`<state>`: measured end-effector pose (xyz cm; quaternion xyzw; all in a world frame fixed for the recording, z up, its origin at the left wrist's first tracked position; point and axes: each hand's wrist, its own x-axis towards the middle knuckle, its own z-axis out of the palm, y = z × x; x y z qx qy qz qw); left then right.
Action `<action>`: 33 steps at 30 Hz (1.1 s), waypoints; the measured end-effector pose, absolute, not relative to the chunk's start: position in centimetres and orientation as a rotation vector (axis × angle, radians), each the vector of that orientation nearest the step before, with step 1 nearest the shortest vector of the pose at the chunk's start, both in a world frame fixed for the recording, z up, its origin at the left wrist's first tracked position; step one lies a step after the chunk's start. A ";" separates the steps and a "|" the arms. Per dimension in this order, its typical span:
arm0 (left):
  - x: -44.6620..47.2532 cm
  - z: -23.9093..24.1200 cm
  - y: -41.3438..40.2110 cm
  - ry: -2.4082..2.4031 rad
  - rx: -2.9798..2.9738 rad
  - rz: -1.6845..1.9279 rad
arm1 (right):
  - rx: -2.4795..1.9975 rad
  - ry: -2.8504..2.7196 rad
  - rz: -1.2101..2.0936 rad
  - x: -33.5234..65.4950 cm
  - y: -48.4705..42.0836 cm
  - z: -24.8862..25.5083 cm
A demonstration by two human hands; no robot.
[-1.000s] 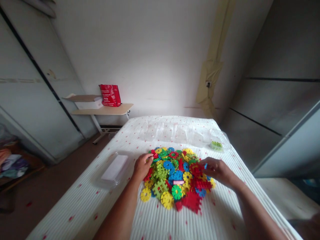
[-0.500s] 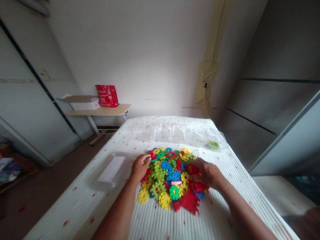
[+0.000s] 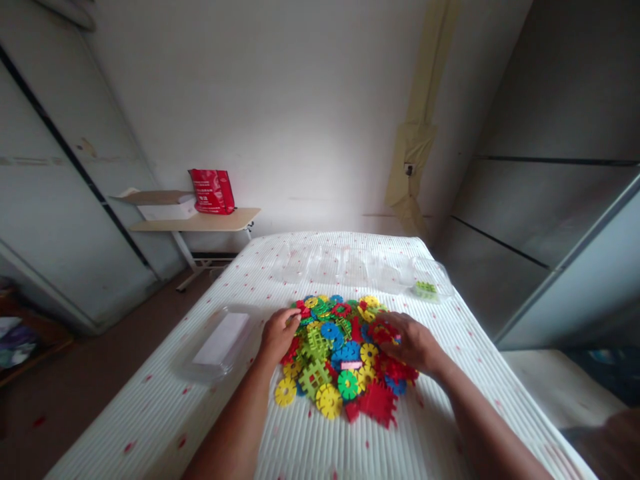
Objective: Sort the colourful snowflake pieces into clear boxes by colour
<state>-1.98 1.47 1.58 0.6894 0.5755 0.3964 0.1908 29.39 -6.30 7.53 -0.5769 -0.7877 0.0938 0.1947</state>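
A heap of plastic building pieces lies in front of me: notched discs in yellow, blue, green and red, with green and red lattice squares. At its left edge rests my left hand, thumb and fingers apart beside a red disc. My right hand reaches over the right side of the heap. Its thumb and fingers are spread around red pieces, and some fingertips are hidden. Near the front lies a red square piece. A small pink piece sits on the heap.
Several clear plastic containers stand in a row behind the heap; the rightmost holds a green lattice piece. To the left is a clear tray with a white insert. Beyond the bed, a side table bears a red bag and a box.
My right hand has shifted slightly over the red pieces, its thumb drawn up from lower on the heap. The left hand stays in place, and the view has shifted a little.
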 end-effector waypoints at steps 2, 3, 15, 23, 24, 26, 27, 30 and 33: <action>-2.0 1.6 1.5 1.617 1.935 1.114 | -1.578 -2.201 0.283 29.5 -6.2 7.4; -2.0 1.7 1.5 1.618 1.936 1.112 | -1.562 -2.202 0.298 29.5 -6.1 7.3; -2.0 1.6 1.5 1.627 1.956 1.092 | -1.441 -2.168 0.321 29.7 -5.9 7.1; -1.9 1.8 1.3 1.645 1.978 1.074 | -1.513 -2.165 0.371 29.5 -5.8 7.2; -1.9 1.8 1.3 1.647 1.980 1.070 | -1.504 -2.170 0.369 29.4 -5.8 7.2; -1.9 1.9 1.3 1.647 1.992 1.072 | -1.486 -2.173 0.361 29.4 -5.9 7.2; -1.9 1.9 1.3 1.644 2.000 1.081 | -1.481 -2.172 0.356 29.4 -5.9 7.2; -1.8 1.9 1.3 1.621 2.017 1.106 | -1.475 -2.165 0.344 29.3 -5.8 7.1; -1.8 2.0 1.2 1.613 2.001 1.114 | -1.460 -2.164 0.335 29.3 -5.7 6.7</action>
